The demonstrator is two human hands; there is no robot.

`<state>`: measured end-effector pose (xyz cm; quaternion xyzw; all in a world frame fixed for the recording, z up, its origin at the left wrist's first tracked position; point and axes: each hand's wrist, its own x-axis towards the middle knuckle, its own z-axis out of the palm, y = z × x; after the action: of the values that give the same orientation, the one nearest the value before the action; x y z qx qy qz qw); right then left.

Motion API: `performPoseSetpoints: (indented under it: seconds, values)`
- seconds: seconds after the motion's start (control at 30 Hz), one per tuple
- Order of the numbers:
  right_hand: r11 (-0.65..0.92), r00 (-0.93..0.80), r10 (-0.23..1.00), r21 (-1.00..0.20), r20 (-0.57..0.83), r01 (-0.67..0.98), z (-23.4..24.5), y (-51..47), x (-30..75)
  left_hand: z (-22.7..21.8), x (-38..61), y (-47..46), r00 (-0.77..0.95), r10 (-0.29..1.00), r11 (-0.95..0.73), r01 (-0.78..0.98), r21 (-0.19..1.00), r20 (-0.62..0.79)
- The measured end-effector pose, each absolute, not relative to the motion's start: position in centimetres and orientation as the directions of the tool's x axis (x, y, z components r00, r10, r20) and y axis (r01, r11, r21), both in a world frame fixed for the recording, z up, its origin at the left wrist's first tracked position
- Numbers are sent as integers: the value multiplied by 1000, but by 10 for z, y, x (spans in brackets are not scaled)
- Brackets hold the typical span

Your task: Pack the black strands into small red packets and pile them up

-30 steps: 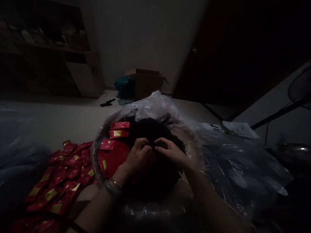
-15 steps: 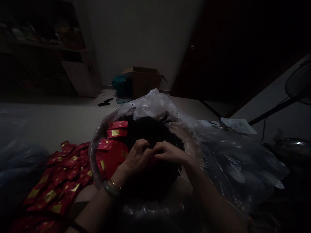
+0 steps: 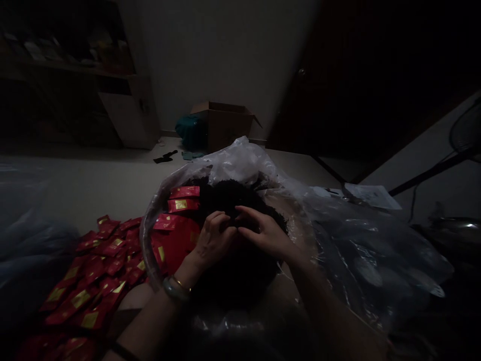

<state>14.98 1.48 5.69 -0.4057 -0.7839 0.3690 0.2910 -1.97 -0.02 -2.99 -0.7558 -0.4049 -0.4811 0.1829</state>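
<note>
Over a heap of black, loose, leaf-like material [image 3: 240, 281] in a plastic-lined round container [image 3: 148, 235], my two hands are close together. My left hand [image 3: 214, 238] has its fingers curled in a pinch; what lies in them is too dark to make out. My right hand [image 3: 266, 233] is just beside it, thumb and forefinger apart, with nothing visible between them. Left of my hands, inside the rim, lie a few small red packets [image 3: 183, 205] with gold labels and a larger red piece [image 3: 180, 238].
A pile of red-and-gold packets [image 3: 93, 271] spreads outside the container at the left. Clear plastic sheeting [image 3: 368, 245] covers the right side. Beyond stand a cardboard box [image 3: 229, 128] and a teal bag [image 3: 191, 131]. A dark door [image 3: 338, 90] is at the back right. The room is dim.
My right hand's thumb and forefinger have parted from a pinch, the forefinger rising away. My left hand stays nearly in place. The whole view has shifted slightly.
</note>
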Motion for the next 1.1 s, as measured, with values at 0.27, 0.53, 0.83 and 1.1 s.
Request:
performPoseSetpoints:
  seconds: [0.27, 0.53, 0.83, 1.1]
  values:
    - [478, -633, 772, -599, -64, 643, 52, 10, 144, -18, -21, -5, 324, 435, -672, 738, 63, 840]
    - [495, -581, 807, -652, 101, 575, 54, 12, 148, -20, -22, -5, 286, 472, -628, 773, 91, 834]
    - [580, -609, 791, -393, 62, 713, 38, 4, 131, -21, -18, -8, 259, 428, -713, 685, 148, 866]
    - [493, -411, 866, -617, 283, 614, 47, 23, 151, -25, -23, 2, 109, 938, -345, 267, 900, 328]
